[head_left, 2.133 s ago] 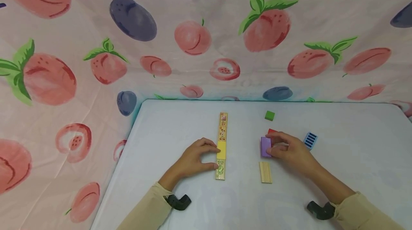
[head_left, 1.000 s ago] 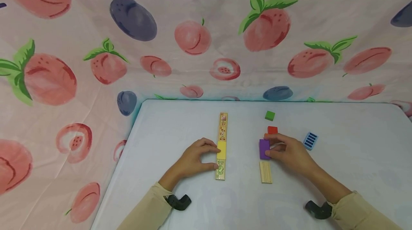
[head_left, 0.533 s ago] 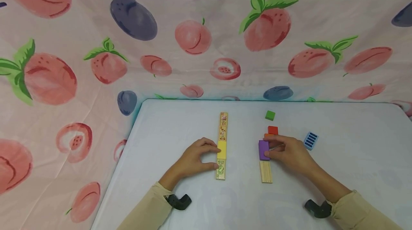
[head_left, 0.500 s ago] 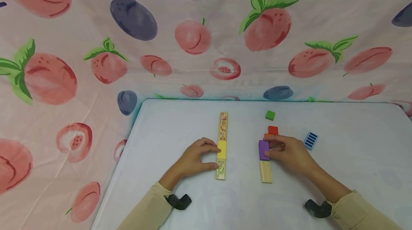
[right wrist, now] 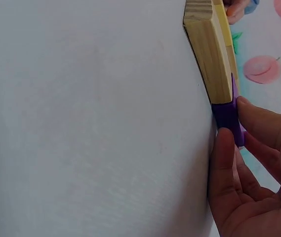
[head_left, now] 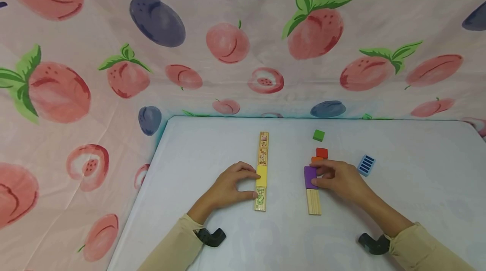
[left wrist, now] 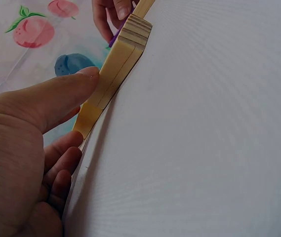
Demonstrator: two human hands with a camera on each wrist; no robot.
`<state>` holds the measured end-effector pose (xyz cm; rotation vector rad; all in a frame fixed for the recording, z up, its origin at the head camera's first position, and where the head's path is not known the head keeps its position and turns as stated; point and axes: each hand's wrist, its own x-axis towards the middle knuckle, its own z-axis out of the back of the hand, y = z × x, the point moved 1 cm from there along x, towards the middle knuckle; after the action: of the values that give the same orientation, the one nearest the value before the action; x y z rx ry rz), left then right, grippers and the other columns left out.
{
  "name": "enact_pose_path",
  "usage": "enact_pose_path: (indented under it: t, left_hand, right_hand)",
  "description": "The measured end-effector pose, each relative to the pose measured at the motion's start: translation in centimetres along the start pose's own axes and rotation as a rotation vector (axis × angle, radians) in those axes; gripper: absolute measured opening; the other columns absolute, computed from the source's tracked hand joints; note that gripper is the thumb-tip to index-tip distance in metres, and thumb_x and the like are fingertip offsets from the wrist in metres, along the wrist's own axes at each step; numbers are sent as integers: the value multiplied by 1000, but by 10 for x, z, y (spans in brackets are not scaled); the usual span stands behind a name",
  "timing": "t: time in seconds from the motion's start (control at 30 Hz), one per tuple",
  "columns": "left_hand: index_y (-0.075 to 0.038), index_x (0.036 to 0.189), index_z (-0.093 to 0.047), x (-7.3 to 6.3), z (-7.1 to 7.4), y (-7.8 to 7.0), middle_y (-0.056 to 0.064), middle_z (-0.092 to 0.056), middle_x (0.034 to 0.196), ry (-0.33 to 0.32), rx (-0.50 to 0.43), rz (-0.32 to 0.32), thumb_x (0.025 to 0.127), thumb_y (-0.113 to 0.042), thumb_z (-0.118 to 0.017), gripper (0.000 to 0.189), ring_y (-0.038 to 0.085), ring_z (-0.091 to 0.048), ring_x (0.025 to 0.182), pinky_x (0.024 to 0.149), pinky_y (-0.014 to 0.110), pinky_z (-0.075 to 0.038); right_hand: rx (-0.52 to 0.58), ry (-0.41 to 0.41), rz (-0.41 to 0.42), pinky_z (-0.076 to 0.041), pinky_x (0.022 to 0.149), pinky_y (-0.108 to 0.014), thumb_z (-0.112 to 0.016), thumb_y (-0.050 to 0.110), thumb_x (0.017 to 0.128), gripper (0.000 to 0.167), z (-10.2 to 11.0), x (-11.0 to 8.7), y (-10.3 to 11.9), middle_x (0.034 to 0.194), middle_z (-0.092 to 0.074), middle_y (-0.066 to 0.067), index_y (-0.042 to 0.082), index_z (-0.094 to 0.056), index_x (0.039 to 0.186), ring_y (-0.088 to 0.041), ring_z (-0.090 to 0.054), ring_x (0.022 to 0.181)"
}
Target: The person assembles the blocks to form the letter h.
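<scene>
In the head view my left hand (head_left: 229, 184) rests against the left side of a lengthwise row of wooden blocks. Its fingers touch the yellow block (head_left: 261, 176) and its thumb touches the green-printed block (head_left: 260, 204). Farther up the row lie two picture-printed blocks (head_left: 263, 156). My right hand (head_left: 341, 178) pinches a purple block (head_left: 309, 177) by its right side with thumb and index finger. The purple block's near end meets a plain striped wooden block (head_left: 313, 202); the right wrist view shows the purple block (right wrist: 225, 116) flush against the wooden one (right wrist: 208, 59).
Just beyond the right fingers lie an orange block (head_left: 316, 159) and a red block (head_left: 322, 152). A green block (head_left: 318, 135) is farther back. To the right sits a blue block with dark bars (head_left: 366, 165). The white table (head_left: 212, 140) backs onto a fruit-patterned cloth (head_left: 228, 5).
My right hand has drawn the purple block toward me and slightly left, up to the striped wooden block. The orange and red blocks show more now. My left hand stays put.
</scene>
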<state>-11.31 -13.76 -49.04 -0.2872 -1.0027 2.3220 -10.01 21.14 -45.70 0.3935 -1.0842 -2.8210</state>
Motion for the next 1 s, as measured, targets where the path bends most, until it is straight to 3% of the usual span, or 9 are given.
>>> enact_pose_path:
  t: [0.43,1.0]
  left_hand:
    - [-25,126,-72,0,-1,2,-10,-57,130,0,1,9,84,-35,-85,46,9,-53,126,108,37,-47]
    - [-24,126,-72,0,-1,1,-10,-57,129,-3,0,7,83,-34,-85,46,9,-53,125,107,37,-47]
  right_hand:
    - [-44,20,35,-50,69,-22,-81,30,87,48,1,0,-2,99,-67,2,19,-68,132,-17,-58,89]
    - [-54,37,61,-49,66,-20,-82,24,86,47,3,-2,-4,96,-64,2,19,-69,131,-17,-56,87]
